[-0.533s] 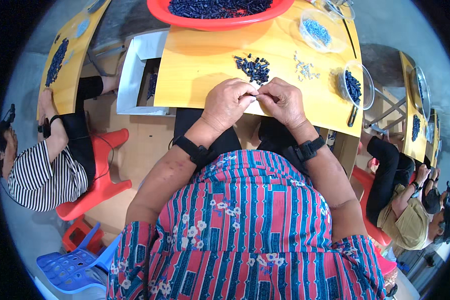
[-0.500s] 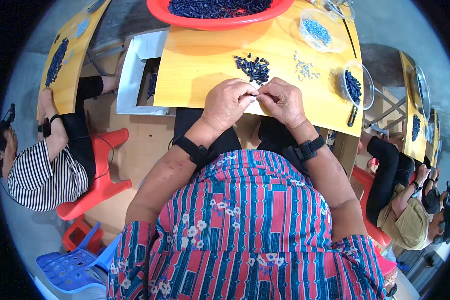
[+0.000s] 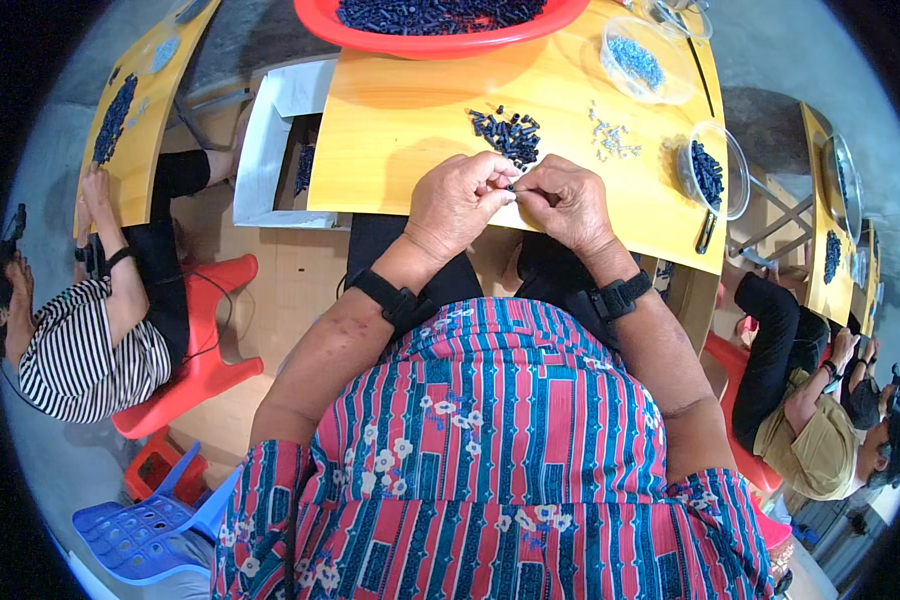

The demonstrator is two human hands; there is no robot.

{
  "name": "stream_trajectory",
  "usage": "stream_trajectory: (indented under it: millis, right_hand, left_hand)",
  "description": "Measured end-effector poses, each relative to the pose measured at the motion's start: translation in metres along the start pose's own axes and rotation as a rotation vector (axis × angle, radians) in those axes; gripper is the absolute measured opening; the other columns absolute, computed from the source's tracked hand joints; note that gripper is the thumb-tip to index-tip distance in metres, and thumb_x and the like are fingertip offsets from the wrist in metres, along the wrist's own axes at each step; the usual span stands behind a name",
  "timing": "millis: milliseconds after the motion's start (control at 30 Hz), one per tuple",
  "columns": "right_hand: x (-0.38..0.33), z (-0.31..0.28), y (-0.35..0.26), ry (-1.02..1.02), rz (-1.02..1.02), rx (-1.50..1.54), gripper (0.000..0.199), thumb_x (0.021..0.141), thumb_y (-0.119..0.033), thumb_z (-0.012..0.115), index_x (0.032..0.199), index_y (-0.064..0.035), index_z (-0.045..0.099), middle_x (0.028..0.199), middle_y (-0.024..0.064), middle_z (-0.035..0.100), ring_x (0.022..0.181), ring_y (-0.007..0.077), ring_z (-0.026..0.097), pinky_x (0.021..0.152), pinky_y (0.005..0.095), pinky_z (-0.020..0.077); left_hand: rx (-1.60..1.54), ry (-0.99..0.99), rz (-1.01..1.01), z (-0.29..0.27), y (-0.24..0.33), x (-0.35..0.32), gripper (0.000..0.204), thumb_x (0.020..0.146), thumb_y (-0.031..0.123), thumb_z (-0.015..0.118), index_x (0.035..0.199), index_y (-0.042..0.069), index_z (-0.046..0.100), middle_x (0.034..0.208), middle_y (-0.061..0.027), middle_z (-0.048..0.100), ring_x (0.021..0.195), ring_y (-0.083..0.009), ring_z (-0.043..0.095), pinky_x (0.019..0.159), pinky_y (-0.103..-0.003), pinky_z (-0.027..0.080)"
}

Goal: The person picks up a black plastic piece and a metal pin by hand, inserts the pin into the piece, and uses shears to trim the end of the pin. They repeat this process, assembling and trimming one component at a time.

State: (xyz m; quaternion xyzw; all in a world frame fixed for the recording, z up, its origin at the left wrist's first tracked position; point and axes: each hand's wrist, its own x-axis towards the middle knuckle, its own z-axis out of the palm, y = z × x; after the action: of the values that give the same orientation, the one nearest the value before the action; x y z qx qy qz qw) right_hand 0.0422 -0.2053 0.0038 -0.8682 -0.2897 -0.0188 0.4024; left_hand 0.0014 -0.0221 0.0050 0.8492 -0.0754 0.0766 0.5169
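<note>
My left hand [image 3: 458, 203] and my right hand [image 3: 566, 200] meet fingertip to fingertip over the near edge of a yellow wooden table [image 3: 390, 130]. Together they pinch one small dark blue part [image 3: 511, 186]. Just beyond my fingers lies a small heap of the same dark blue parts [image 3: 507, 133]. A scatter of tiny pale metal pieces [image 3: 610, 135] lies to the right of that heap. Both wrists wear black bands.
A red basin of dark parts [image 3: 440, 20] sits at the table's far edge. Clear bowls hold light blue pieces [image 3: 638, 62] and dark parts [image 3: 710, 172]. An open white box [image 3: 280, 140] stands left of the table. People sit at both sides on red stools [image 3: 205, 340]; a blue stool [image 3: 140, 520] stands lower left.
</note>
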Motion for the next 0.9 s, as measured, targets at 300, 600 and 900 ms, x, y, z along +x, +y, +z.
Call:
stream_trajectory:
  millis: [300, 600, 900]
  right_hand:
    - [0.0018, -0.0038, -0.0058, 0.016, 0.086, 0.158, 0.008, 0.077, -0.004, 0.075, 0.084, -0.0051, 0.075, 0.077, 0.0046, 0.064, 0.064, 0.0098, 0.058, 0.059, 0.0236, 0.0461]
    - [0.0007, -0.001, -0.0024, -0.015, 0.025, 0.085, 0.013, 0.076, -0.016, 0.079, 0.087, -0.0096, 0.076, 0.077, 0.0057, 0.066, 0.069, 0.018, 0.063, 0.063, 0.0293, 0.0503]
    - [-0.0002, -0.0014, -0.0025, -0.014, 0.027, 0.056, 0.014, 0.076, -0.022, 0.077, 0.088, -0.0142, 0.075, 0.076, 0.0068, 0.066, 0.071, 0.0256, 0.066, 0.064, 0.034, 0.0524]
  left_hand:
    - [0.036, 0.001, -0.032, 0.003, -0.001, 0.0006, 0.033, 0.076, 0.01, 0.074, 0.105, 0.013, 0.06, 0.079, -0.002, 0.067, 0.07, -0.0192, 0.065, 0.064, -0.033, 0.053]
    - [0.117, -0.004, -0.016, 0.0017, -0.0015, -0.0006, 0.031, 0.076, 0.013, 0.074, 0.103, 0.013, 0.059, 0.08, -0.0026, 0.067, 0.073, -0.0215, 0.066, 0.066, -0.035, 0.054]
    - [0.091, 0.025, 0.0, 0.005, -0.0021, -0.0009, 0.031, 0.076, 0.012, 0.074, 0.103, 0.012, 0.06, 0.078, -0.003, 0.066, 0.071, -0.0215, 0.065, 0.064, -0.034, 0.053]
